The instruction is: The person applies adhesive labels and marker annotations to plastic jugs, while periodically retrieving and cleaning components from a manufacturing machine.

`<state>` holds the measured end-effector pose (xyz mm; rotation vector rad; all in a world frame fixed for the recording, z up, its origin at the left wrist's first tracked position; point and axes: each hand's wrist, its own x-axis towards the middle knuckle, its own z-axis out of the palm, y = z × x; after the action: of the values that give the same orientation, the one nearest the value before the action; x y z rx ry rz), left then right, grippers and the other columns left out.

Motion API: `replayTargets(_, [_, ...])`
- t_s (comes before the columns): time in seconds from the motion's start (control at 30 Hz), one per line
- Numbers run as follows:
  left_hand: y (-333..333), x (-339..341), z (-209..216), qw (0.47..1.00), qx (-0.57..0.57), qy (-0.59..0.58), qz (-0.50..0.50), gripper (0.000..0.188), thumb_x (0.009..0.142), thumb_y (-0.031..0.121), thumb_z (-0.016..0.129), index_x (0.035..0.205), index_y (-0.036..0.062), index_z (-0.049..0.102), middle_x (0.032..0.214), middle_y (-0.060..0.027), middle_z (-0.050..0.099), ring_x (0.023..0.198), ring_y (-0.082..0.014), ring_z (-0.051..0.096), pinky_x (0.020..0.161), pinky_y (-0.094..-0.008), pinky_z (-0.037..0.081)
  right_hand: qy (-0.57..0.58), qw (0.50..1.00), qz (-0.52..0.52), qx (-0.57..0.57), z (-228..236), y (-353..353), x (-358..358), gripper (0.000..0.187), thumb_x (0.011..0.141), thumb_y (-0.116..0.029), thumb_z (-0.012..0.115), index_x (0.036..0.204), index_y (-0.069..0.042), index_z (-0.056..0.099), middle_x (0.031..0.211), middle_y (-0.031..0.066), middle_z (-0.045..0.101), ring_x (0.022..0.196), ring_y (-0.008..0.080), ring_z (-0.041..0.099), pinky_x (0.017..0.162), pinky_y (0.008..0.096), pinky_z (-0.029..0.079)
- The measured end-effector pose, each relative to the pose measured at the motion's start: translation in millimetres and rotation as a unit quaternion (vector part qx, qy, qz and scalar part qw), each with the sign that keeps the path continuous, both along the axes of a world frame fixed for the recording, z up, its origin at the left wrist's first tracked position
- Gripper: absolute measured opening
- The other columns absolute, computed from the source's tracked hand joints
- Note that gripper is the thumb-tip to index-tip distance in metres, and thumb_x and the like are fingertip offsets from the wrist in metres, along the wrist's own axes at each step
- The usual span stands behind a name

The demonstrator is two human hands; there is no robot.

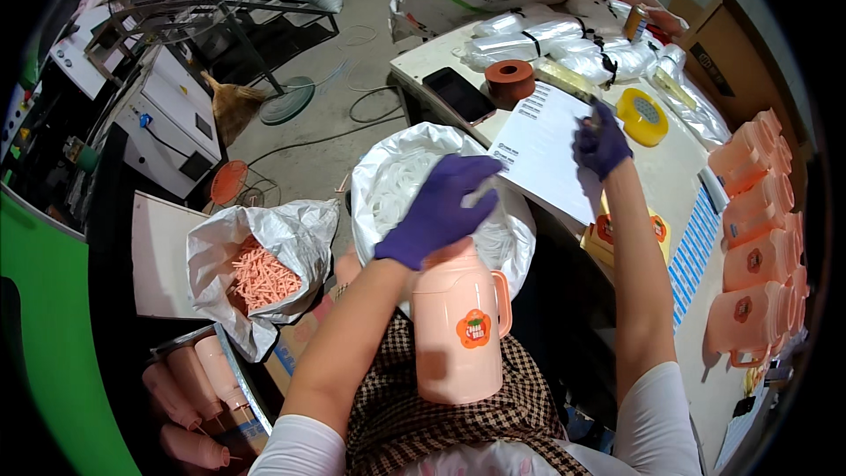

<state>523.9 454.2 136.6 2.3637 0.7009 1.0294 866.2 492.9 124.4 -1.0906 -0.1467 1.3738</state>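
Well, leftmost and near, one box (249,392) holds at least four pink cylinders (194,383); right of it, one white sack (304,222) holds pink sticks (264,278), too many to count. Next, one larger sack (522,247) stands open, full of translucent rings (395,185). My left hand (436,211), purple-gloved, reaches over it with fingers spread wide; I cannot tell whether it touches the pink jug (445,322) just below, which is before my checked apron (379,397), handle to the right. Farther right on the table (670,172) are one phone (458,92), one reddish-brown tape roll (509,82) and white paper (542,154). Over the paper, my right hand (604,145) has curled, blurred fingers; I cannot tell what they hold. Beyond are one yellow tape roll (643,116) and, rightmost, at least four more jugs (749,322).
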Motion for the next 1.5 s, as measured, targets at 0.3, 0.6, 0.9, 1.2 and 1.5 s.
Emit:
replayTargets(0.3, [-38, -105, -52, 0.95, -0.286, -0.045, -0.119, 0.037, 0.101, 0.029, 0.057, 0.119, -0.002, 0.065, 0.152, -0.0124, 0.047, 0.146, -0.0305, 0.034, 0.12, -0.0406, 0.023, -0.547, 0.809, -0.035, 0.211, 33, -198, -102, 0.037, 0.095, -0.002, 0.054, 0.132, 0.003, 0.057, 0.1, 0.0097, 0.056, 0.084, 0.0189, 0.055, 0.078, 0.0296, 0.047])
replayTargets(0.6, [-55, -30, -4, 0.943, -0.269, 0.189, 0.059, 0.046, 0.098, 0.04, 0.051, 0.089, -0.0024, 0.066, 0.095, -0.0265, 0.066, 0.092, -0.043, 0.062, 0.087, -0.0479, 0.048, -0.724, 0.613, 0.173, 0.265, 34, -287, -179, 0.038, 0.079, -0.012, 0.076, 0.117, -0.015, 0.074, 0.088, 0.01, 0.06, 0.068, 0.0217, 0.062, 0.057, 0.0321, 0.05])
replayTargets(0.9, [-69, -38, -16, 0.949, -0.284, 0.068, 0.116, 0.041, 0.098, 0.037, 0.057, 0.087, -0.0027, 0.064, 0.082, -0.0225, 0.064, 0.074, -0.0361, 0.058, 0.074, -0.0422, 0.048, -0.769, 0.532, 0.179, 0.307, 30, -271, -203, 0.04, 0.08, -0.021, 0.077, 0.119, -0.023, 0.073, 0.084, 0.0084, 0.062, 0.063, 0.0219, 0.061, 0.052, 0.033, 0.048])
replayTargets(1.2, [-70, -48, -12, 0.946, -0.298, 0.09, 0.086, 0.035, 0.095, 0.033, 0.062, 0.103, -0.0016, 0.063, 0.1, -0.0204, 0.064, 0.089, -0.0334, 0.061, 0.084, -0.0394, 0.048, -0.8, 0.471, 0.184, 0.323, 21, -267, -213, 0.045, 0.08, -0.021, 0.075, 0.124, -0.028, 0.07, 0.085, 0.0058, 0.06, 0.062, 0.0193, 0.059, 0.049, 0.0318, 0.046])
replayTargets(1.5, [-62, -108, 11, 0.918, -0.299, 0.228, -0.125, 0.135, 0.056, 0.039, 0.096, 0.155, -0.0034, 0.014, 0.156, -0.0217, 0.027, 0.144, -0.0305, 0.03, 0.118, -0.0371, 0.027, -0.876, 0.326, 0.304, 0.182, 56, -276, -201, 0.054, 0.086, -0.02, 0.065, 0.138, -0.029, 0.058, 0.08, 0.0058, 0.05, 0.062, 0.0211, 0.053, 0.047, 0.0341, 0.043])
